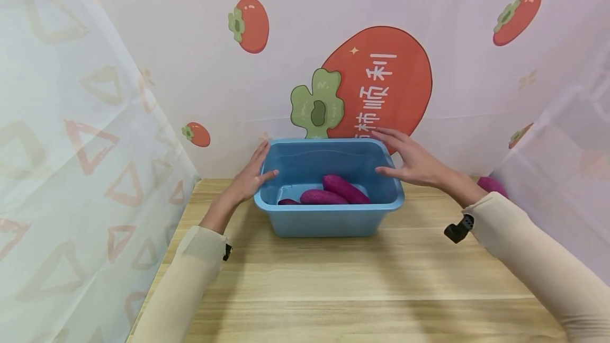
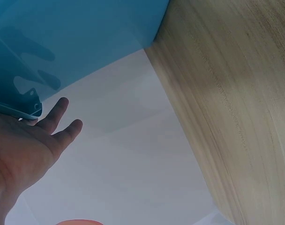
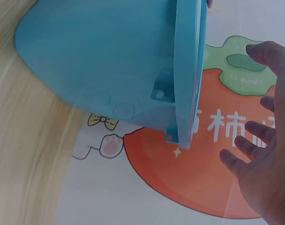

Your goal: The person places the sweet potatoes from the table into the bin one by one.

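A blue plastic basin (image 1: 324, 221) stands on the wooden table against the back wall. Inside it lie elongated purple vegetables that look like sweet potatoes (image 1: 345, 188), one of them mostly hidden by the front wall. At the basin's left rim is my left hand (image 1: 248, 178), its thumb over the rim and its fingers loosely extended along the outside; the left wrist view shows the palm by the rim. My right hand (image 1: 414, 162) hovers by the right rim with fingers spread. In the right wrist view that hand (image 3: 269, 168) is apart from the basin and holds nothing.
Another purple vegetable (image 1: 493, 185) lies at the table's back right corner, partly behind my right forearm. Printed cloth walls (image 1: 200, 68) rise at the back and both sides. The wooden tabletop (image 1: 333, 285) stretches in front of the basin.
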`<state>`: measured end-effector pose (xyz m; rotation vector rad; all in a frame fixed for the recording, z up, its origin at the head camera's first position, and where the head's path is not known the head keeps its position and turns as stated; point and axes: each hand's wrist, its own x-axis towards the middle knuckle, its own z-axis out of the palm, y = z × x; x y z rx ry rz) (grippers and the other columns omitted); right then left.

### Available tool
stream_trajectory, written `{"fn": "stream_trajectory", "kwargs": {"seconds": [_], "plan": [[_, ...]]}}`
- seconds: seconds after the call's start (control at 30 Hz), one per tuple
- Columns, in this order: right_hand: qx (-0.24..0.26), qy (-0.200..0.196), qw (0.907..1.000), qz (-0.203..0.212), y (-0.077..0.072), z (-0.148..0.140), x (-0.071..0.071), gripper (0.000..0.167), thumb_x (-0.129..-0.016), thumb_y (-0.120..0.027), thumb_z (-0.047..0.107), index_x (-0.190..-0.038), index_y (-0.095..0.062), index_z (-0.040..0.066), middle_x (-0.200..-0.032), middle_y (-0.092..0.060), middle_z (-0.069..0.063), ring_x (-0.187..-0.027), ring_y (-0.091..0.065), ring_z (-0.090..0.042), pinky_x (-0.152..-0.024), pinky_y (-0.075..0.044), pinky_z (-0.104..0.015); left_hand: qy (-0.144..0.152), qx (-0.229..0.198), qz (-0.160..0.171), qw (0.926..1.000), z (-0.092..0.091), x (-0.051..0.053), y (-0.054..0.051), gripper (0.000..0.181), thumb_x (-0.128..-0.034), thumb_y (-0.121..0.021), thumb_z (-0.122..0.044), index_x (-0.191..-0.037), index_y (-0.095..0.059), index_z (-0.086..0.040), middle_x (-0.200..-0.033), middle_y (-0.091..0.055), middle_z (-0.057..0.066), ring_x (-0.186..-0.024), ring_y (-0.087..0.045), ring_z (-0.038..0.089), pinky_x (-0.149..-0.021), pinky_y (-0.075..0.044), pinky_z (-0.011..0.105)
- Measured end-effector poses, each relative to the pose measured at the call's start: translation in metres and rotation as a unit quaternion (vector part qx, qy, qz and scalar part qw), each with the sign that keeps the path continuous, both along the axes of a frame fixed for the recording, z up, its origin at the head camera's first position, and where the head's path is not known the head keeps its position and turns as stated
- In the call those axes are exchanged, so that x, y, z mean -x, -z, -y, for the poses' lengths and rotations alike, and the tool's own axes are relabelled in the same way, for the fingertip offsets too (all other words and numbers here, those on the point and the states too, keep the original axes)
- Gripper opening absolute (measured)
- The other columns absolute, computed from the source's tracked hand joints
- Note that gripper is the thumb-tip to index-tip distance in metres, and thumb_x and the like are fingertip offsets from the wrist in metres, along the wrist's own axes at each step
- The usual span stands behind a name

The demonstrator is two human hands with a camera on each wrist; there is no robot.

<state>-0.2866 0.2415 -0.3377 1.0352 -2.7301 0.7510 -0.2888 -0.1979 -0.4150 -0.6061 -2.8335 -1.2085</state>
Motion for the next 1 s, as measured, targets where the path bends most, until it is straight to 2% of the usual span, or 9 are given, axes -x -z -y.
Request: {"fn": "stream_trajectory", "kwargs": {"seconds": [0.37,0.6,1.0], "plan": [[-0.002,0.024,0.9996,-0.017,0.002,-0.020,-0.009,0.092,-0.085,-0.086,0.025,-0.163,-0.040,0.008,-0.166,-0.036,-0.021,-0.148,-0.037,-0.047,-0.105,-0.043,-0.077,0.001,-0.003,0.000,1.0000,-0.002,0.001,-0.001,0.087,-0.1054,-0.057,-0.034,-0.172,-0.004,-0.014,-0.180,0.002,0.006,-0.165,0.000,0.033,-0.125,-0.011,0.073],[0.000,0.032,0.9990,-0.033,0.004,-0.032,-0.011,0.090,-0.084,-0.085,0.024,-0.161,-0.042,0.005,-0.165,-0.037,-0.023,-0.148,-0.037,-0.049,-0.105,-0.041,-0.079,-0.004,-0.003,0.002,1.0000,-0.001,-0.001,0.000,0.089,-0.1047,-0.057,-0.039,-0.172,-0.004,-0.014,-0.180,0.002,0.005,-0.165,-0.001,0.033,-0.125,-0.014,0.072],[-0.013,0.061,0.9975,-0.034,0.007,-0.058,-0.016,0.087,-0.085,-0.086,0.021,-0.159,-0.044,0.002,-0.162,-0.039,-0.027,-0.145,-0.039,-0.052,-0.105,-0.039,-0.081,-0.002,-0.007,0.001,1.0000,0.000,0.000,0.001,0.087,-0.1054,-0.056,-0.037,-0.172,-0.005,-0.013,-0.180,0.002,0.006,-0.165,-0.001,0.034,-0.125,-0.012,0.073]]}}
